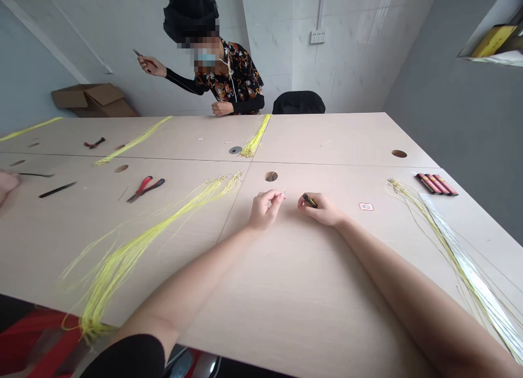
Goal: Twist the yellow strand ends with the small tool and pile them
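Between the thumb and forefinger of my left hand (265,208) I pinch a tiny pale hook-like piece (283,192), too small to make out fully. My right hand (321,210), a short way to its right, is closed around a black tool with yellow marks (310,201); the fingers hide most of it. To the left of my left hand lies a long bundle of yellow lines (163,224), small gold-coloured ends gathered at its far end. It runs toward me and hangs over the table's near edge.
Red-and-black pliers (145,189) and a black tweezers-like tool (58,189) lie at the left. On the right are red tubes (436,184), another bundle of lines (443,239) and a small label (366,206). Across the table (286,302), a co-worker (235,75) raises a tool.
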Demonstrator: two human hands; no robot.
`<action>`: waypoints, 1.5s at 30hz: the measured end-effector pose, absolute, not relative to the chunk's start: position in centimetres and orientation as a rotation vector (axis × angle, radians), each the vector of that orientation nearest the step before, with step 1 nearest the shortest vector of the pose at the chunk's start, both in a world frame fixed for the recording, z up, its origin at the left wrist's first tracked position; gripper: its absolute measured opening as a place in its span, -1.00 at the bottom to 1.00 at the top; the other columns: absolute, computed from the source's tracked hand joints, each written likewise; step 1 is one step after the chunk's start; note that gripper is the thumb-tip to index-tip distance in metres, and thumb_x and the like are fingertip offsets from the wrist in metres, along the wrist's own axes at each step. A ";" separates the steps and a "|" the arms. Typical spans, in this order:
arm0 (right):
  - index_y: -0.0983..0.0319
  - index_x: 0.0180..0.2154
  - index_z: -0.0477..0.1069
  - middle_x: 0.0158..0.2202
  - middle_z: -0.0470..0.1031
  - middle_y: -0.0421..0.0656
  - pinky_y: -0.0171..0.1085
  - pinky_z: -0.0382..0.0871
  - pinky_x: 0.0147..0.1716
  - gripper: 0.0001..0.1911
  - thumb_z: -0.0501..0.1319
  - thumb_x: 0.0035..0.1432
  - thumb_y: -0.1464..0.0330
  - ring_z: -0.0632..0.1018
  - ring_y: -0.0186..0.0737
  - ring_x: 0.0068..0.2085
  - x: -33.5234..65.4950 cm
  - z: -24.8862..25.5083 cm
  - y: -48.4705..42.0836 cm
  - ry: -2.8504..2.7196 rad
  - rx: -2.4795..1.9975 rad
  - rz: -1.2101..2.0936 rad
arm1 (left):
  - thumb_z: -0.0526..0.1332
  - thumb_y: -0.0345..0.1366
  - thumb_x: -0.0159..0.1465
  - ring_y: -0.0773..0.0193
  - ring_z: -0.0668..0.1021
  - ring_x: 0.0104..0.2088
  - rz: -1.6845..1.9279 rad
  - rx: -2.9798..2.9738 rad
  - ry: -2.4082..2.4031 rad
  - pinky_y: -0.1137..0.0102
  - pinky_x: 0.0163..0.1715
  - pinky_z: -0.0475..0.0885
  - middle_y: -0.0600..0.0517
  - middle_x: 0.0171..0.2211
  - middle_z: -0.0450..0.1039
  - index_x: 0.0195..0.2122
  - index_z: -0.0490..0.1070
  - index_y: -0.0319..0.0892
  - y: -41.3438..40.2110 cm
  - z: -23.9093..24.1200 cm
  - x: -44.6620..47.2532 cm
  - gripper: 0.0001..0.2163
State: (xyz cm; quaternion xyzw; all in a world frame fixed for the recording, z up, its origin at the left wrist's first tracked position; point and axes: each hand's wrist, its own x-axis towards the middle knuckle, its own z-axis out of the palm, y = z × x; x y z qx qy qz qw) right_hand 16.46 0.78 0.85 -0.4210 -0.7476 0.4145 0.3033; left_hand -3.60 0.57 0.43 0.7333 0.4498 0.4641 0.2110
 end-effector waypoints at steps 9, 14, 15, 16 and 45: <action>0.25 -0.40 0.36 -0.58 0.21 -0.30 -0.35 0.09 -0.48 -0.87 0.09 -0.01 0.35 0.21 -0.39 -0.52 16.4 0.9 0.8 -1.989 -1.104 1.079 | 0.04 -0.16 0.33 0.34 0.48 -0.48 1.382 2.401 1.114 0.35 -0.31 0.25 0.00 -0.42 0.58 -0.36 0.52 -0.14 0.7 0.4 -3.8 -0.70; 0.26 -0.40 0.38 -0.56 0.22 -0.29 -0.35 0.09 -0.48 -0.86 0.10 0.00 0.34 0.22 -0.39 -0.51 16.4 0.7 0.9 -1.976 -1.111 1.079 | 0.02 -0.18 0.33 0.36 0.36 -0.58 1.352 2.729 0.961 0.32 -0.37 0.12 0.10 -0.67 0.37 -0.36 0.52 -0.10 0.5 0.2 -4.3 -0.70; 0.26 -0.41 0.38 -0.56 0.23 -0.29 -0.35 0.10 -0.48 -0.86 0.10 0.00 0.35 0.22 -0.40 -0.51 16.4 0.7 0.9 -1.976 -1.112 1.081 | 0.02 -0.19 0.32 0.37 0.34 -0.59 1.350 2.776 0.910 0.32 -0.38 0.10 0.11 -0.68 0.34 -0.36 0.52 -0.09 0.5 0.1 -4.4 -0.71; 0.26 -0.42 0.38 -0.56 0.23 -0.29 -0.35 0.09 -0.48 -0.86 0.10 0.00 0.35 0.22 -0.40 -0.51 16.4 0.7 0.9 -1.978 -1.113 1.084 | 0.03 -0.20 0.32 0.38 0.33 -0.59 1.355 2.814 0.853 0.32 -0.38 0.09 0.12 -0.68 0.32 -0.36 0.52 -0.08 0.5 0.0 -4.4 -0.72; 0.26 -0.42 0.38 -0.56 0.23 -0.28 -0.34 0.10 -0.48 -0.86 0.10 -0.01 0.33 0.22 -0.39 -0.50 16.4 0.8 0.8 -1.968 -1.131 1.075 | 0.06 -0.25 0.31 0.40 0.35 -0.61 1.253 2.667 0.853 0.33 -0.39 0.15 0.11 -0.65 0.41 -0.41 0.48 -0.15 0.1 0.4 -3.4 -0.75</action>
